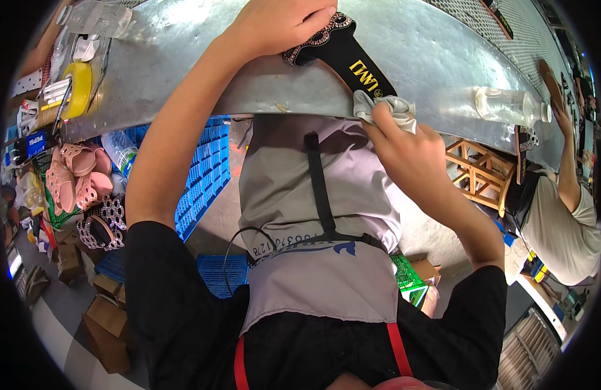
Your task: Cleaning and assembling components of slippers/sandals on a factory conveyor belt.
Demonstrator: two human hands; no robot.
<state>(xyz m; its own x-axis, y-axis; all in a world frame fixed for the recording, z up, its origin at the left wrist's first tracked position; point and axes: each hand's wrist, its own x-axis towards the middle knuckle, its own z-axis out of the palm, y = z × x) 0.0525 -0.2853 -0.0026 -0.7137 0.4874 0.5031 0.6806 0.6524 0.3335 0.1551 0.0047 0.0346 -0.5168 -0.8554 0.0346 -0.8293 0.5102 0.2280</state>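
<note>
Over the metal bench (248,91), a black sandal (349,55) with a rhinestone strap and yellow lettering on its insole lies slantwise, its heel end toward me. My left hand (278,26) is closed around the strap end at the far side. At the heel, my right hand (411,146) pinches a crumpled whitish cloth (390,112), which presses against the insole's edge. Part of the strap is hidden under my left fingers, and the cloth covers the heel's tip.
Clear bottles (502,105) (99,21) lie at both sides of the bench. Yellow tape (77,90) stands at left, above pink sandals (76,175). A blue crate (206,172) is below the bench; a wooden stool (479,170) and another person (567,227) are at right.
</note>
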